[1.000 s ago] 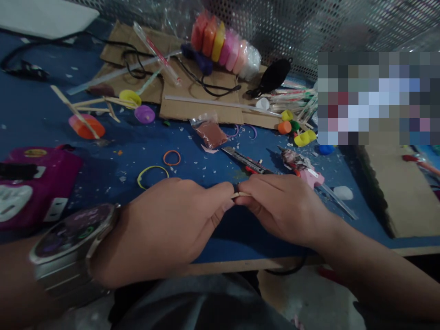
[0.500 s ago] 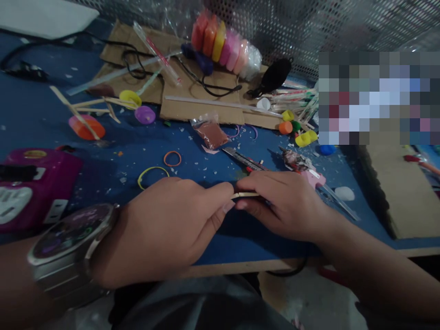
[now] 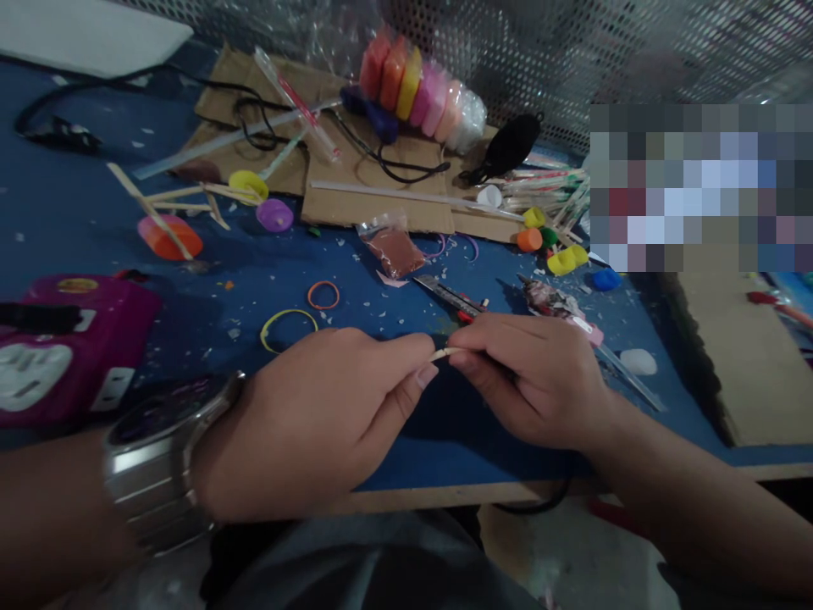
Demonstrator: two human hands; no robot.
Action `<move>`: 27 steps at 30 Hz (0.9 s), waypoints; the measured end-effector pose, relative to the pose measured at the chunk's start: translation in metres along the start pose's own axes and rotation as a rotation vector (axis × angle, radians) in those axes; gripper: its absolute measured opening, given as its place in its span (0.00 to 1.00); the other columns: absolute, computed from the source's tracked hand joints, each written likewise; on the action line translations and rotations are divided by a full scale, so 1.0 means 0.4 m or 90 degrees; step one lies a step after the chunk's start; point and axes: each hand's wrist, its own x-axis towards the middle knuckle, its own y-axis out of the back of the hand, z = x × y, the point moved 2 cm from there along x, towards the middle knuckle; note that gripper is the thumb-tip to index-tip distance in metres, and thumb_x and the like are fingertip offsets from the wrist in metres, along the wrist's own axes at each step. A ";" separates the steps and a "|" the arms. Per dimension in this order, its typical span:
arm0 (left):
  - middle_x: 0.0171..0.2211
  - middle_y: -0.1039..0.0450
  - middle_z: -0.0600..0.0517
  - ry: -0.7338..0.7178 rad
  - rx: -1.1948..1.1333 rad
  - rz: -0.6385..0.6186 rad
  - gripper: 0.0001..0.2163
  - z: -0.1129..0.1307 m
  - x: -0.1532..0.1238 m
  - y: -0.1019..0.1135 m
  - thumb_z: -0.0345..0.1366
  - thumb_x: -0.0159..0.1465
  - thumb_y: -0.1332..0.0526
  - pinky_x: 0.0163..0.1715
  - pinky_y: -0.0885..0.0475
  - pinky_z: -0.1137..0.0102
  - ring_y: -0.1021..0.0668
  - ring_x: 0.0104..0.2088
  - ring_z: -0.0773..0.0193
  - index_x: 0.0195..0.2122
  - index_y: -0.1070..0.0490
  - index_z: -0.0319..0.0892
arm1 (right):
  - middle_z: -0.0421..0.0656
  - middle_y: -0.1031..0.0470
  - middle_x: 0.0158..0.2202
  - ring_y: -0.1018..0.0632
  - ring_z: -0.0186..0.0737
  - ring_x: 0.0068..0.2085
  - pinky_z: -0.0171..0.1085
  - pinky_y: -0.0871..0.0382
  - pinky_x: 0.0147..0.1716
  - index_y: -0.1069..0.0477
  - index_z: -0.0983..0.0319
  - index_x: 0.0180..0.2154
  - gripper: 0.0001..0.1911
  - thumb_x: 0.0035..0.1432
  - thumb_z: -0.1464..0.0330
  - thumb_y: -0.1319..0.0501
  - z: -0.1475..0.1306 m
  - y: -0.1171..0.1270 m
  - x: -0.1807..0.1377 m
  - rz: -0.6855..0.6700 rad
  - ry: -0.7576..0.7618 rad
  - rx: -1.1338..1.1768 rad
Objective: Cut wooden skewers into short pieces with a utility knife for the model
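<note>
A thin pale wooden stick (image 3: 442,354) spans the small gap between my two hands, with a small nick or crack in its visible part. My left hand (image 3: 318,415), wearing a metal watch (image 3: 158,483) at the wrist, pinches one end between thumb and forefinger. The other end is in the pinched fingers of my right hand (image 3: 539,373), which hide the rest of it. Just beyond my right fingers lies a utility knife (image 3: 445,296) with its blade out. A pink glue gun (image 3: 550,301) rests to the right, partly behind that hand.
A yellow band (image 3: 289,313) and an orange band (image 3: 309,296) lie beyond my left hand. A purple power socket box (image 3: 120,322) stands at left. Farther back are a bag of brown material (image 3: 394,250), cardboard (image 3: 374,207), and colourful clay packs (image 3: 406,89). More cardboard (image 3: 762,364) is at right.
The stick now slopes up towards my right hand, and less of it shows between the fingers. My right fingertips sit slightly higher. The whole view has shifted a little.
</note>
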 end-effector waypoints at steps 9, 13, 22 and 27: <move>0.24 0.34 0.57 -0.014 -0.042 0.036 0.16 0.010 -0.006 0.002 0.38 0.80 0.50 0.27 0.50 0.62 0.36 0.23 0.64 0.32 0.37 0.45 | 0.40 0.18 0.33 0.18 0.35 0.33 0.35 0.30 0.32 0.26 0.59 0.40 0.11 0.78 0.69 0.43 0.007 0.005 0.000 0.042 -0.031 0.008; 0.26 0.32 0.57 -0.017 -0.079 0.057 0.16 0.013 -0.002 0.010 0.38 0.79 0.49 0.26 0.46 0.64 0.34 0.24 0.66 0.32 0.37 0.45 | 0.40 0.18 0.33 0.19 0.36 0.33 0.35 0.29 0.32 0.26 0.58 0.41 0.10 0.79 0.68 0.43 0.016 0.009 0.001 0.076 -0.055 0.008; 0.22 0.31 0.63 0.039 -0.235 0.082 0.02 0.005 0.006 0.022 0.38 0.75 0.40 0.24 0.36 0.69 0.29 0.22 0.67 0.45 0.30 0.49 | 0.40 0.19 0.33 0.21 0.34 0.31 0.34 0.32 0.30 0.27 0.60 0.42 0.10 0.80 0.66 0.43 0.000 -0.005 0.002 0.022 0.005 0.077; 0.22 0.30 0.63 0.033 -0.276 0.101 0.04 0.006 0.008 0.024 0.38 0.76 0.40 0.24 0.35 0.71 0.29 0.21 0.69 0.43 0.27 0.49 | 0.39 0.20 0.31 0.22 0.33 0.30 0.34 0.33 0.29 0.28 0.59 0.41 0.11 0.80 0.64 0.43 -0.001 -0.010 0.001 0.018 0.024 0.067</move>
